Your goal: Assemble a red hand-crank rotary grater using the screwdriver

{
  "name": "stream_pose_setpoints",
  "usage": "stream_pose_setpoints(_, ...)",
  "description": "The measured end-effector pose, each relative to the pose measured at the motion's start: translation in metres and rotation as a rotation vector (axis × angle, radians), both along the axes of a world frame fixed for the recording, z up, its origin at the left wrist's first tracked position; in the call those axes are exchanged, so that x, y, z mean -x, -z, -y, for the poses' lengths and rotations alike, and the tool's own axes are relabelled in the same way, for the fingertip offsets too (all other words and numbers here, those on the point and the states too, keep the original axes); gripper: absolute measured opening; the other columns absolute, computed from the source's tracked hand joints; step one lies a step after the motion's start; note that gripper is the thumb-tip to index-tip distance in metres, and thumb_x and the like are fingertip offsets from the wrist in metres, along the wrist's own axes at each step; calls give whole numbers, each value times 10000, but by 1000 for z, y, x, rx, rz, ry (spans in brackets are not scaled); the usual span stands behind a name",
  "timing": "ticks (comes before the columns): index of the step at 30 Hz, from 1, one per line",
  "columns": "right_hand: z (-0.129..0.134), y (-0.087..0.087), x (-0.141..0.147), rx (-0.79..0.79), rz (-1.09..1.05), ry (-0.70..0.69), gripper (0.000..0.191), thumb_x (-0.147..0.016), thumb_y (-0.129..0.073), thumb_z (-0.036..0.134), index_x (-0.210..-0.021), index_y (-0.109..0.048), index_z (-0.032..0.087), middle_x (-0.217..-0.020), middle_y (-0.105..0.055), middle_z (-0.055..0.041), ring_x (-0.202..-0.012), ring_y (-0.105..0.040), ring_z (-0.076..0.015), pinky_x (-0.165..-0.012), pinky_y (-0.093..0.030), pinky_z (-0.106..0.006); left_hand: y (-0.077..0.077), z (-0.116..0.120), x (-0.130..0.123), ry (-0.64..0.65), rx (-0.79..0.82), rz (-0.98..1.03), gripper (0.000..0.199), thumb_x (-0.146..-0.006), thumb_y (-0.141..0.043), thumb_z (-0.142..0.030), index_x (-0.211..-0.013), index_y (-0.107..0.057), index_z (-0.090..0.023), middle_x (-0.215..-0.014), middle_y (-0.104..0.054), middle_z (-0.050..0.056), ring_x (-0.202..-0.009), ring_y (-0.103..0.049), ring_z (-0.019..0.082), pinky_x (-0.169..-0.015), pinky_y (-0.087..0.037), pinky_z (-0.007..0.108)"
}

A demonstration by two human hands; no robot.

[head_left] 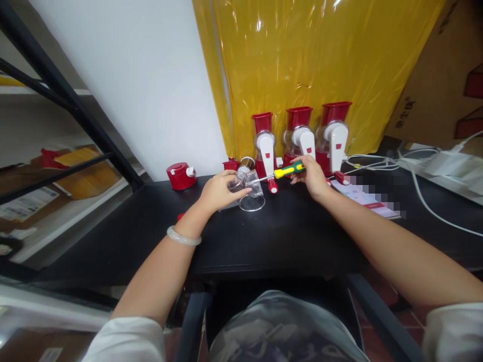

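Note:
My left hand (222, 190) is closed around a clear plastic housing (253, 185) over the black table. A screwdriver (289, 170) with a yellow and green handle is in my right hand (310, 177), its metal shaft pointing left to the housing. The tip is too small to make out. Just behind my left hand are a metal drum (247, 163) and a small red part (231, 165). A clear ring-shaped rim (252, 203) shows below the housing. To the left on the table sits a round red part with a white knob (181, 176).
Three red and white rotary graters (265, 146) stand along the back by a yellow plastic sheet (302, 60). A printed sheet (368, 196) and white cables (415, 176) lie at the right. A shelf rack (71, 105) is at the left.

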State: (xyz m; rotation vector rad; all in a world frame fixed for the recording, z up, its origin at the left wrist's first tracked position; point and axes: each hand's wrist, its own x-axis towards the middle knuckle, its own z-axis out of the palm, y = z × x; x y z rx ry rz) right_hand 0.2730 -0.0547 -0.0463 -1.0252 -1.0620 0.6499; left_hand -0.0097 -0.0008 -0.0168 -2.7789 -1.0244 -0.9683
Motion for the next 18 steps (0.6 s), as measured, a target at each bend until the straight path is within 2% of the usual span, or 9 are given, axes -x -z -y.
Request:
stream_pose_setpoints(4,-2,1,-3,-9,-63,-43,176,-826,-512,361,-919,-573,226,-626,-561,34,-446,-561,-128,-488,-493,-295,0,-1,0,1,0,-9,422,-788,-675,-611,-865,-719,-198,-1206,-675,100,-1073,-657,269,-939,-532,426)
stream_pose_setpoints(7,-1,-1,-3,-6,-76,-47,159,-810,-522,319,-922,-581,222,-641,-563,30,-462,-571,-128,-477,-487,-284,0,0,0,-3,-1,-9,419,-786,-680,-607,-825,-711,-191,-1199,-677,102,-1062,-662,266,-936,-534,424)
stream_pose_setpoints(10,0,-2,-2,-30,-53,-42,166,-821,-574,372,-905,-571,229,-634,-559,33,-458,-556,-121,-443,-467,-265,-1,1,-1,2,1,-2,410,-785,-687,-596,-782,-696,-186,-1190,-680,101,-1047,-665,260,-927,-538,419)
stream_pose_setpoints(13,0,-1,-2,-39,-3,-25,270,-829,-611,486,-897,-562,230,-540,-521,55,-401,-507,-115,-429,-462,-268,-2,2,-1,11,6,4,403,-785,-692,-585,-758,-683,-183,-1184,-681,103,-1049,-663,258,-923,-539,415)
stream_pose_setpoints(18,0,2,-2,-42,105,55,375,-861,-555,614,-877,-556,239,-406,-402,95,-308,-412,-108,-451,-486,-298,-2,1,0,9,12,0,422,-785,-687,-599,-737,-669,-179,-1181,-677,106,-1045,-661,259,-928,-532,419)
